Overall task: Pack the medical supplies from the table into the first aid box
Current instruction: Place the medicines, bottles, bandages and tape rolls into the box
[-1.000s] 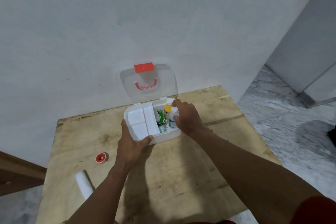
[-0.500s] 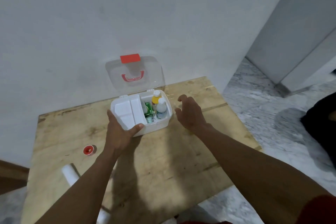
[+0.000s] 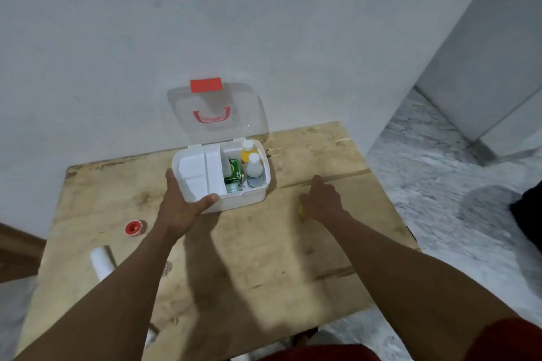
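Observation:
The white first aid box (image 3: 245,200) stands on the wooden table (image 3: 264,267) by the wall, its clear lid (image 3: 217,114) with red latch and handle raised. Its right compartment holds a yellow-capped bottle (image 3: 247,152), a clear bottle (image 3: 254,173) and a green packet (image 3: 234,170). A white tray insert fills the left side. My left hand (image 3: 179,208) grips the box's front left corner, thumb on the rim. My right hand (image 3: 322,199) lies on the table right of the box, fingers curled over a small yellow item (image 3: 301,210) that is mostly hidden.
A red tape roll (image 3: 133,227) and a white bandage roll (image 3: 101,262) lie on the table's left part. The white wall runs right behind the box. Marble floor lies to the right, beyond the table's edge.
My right hand let go of the clear bottle in the box, drew back to the right and came down onto the table over the yellow item. My left hand kept its hold on the box.

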`<state>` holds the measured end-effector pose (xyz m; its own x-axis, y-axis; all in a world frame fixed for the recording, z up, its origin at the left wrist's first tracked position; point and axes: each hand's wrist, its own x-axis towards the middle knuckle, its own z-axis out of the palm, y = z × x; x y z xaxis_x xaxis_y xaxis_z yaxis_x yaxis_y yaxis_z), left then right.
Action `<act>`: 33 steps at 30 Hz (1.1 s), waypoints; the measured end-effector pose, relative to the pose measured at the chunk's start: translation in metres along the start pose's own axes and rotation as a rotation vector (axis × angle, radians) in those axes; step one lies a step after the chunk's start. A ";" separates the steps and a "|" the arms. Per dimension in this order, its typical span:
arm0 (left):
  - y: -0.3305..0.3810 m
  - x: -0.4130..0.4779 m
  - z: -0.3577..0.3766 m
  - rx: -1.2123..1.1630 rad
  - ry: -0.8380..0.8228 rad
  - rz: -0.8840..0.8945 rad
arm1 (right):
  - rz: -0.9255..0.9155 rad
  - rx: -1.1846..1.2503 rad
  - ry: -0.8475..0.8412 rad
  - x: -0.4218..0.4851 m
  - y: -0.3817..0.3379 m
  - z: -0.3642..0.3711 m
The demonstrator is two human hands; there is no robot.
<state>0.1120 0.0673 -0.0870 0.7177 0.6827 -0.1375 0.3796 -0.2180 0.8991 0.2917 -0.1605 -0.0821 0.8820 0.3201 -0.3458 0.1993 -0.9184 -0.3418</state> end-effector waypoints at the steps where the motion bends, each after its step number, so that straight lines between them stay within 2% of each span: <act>1: 0.001 0.000 0.000 -0.001 0.001 -0.010 | -0.013 -0.021 -0.031 0.003 0.001 0.001; 5: 0.005 -0.002 0.000 0.012 0.002 -0.041 | -0.032 -0.058 -0.132 0.009 0.004 0.002; 10: 0.007 -0.003 0.000 0.006 -0.010 -0.061 | -0.080 0.017 -0.089 0.005 -0.002 0.006; 15: 0.006 -0.005 -0.001 0.012 -0.015 -0.076 | -0.082 0.252 0.104 -0.004 -0.018 0.000; 19: 0.005 -0.004 -0.004 0.004 -0.023 -0.079 | -0.102 0.450 0.371 -0.015 -0.039 -0.003; 24: -0.001 0.002 -0.002 -0.016 -0.001 -0.044 | -0.226 0.585 0.603 -0.042 -0.071 -0.002; 30: -0.005 0.004 0.001 -0.025 0.035 0.008 | -0.448 0.483 0.571 -0.060 -0.098 0.022; 33: -0.003 0.002 0.002 -0.046 0.044 0.025 | -0.460 0.327 0.489 -0.051 -0.109 0.028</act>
<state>0.1134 0.0685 -0.0910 0.6994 0.7080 -0.0974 0.3342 -0.2036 0.9202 0.2128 -0.0700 -0.0510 0.8445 0.4458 0.2969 0.5245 -0.5761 -0.6269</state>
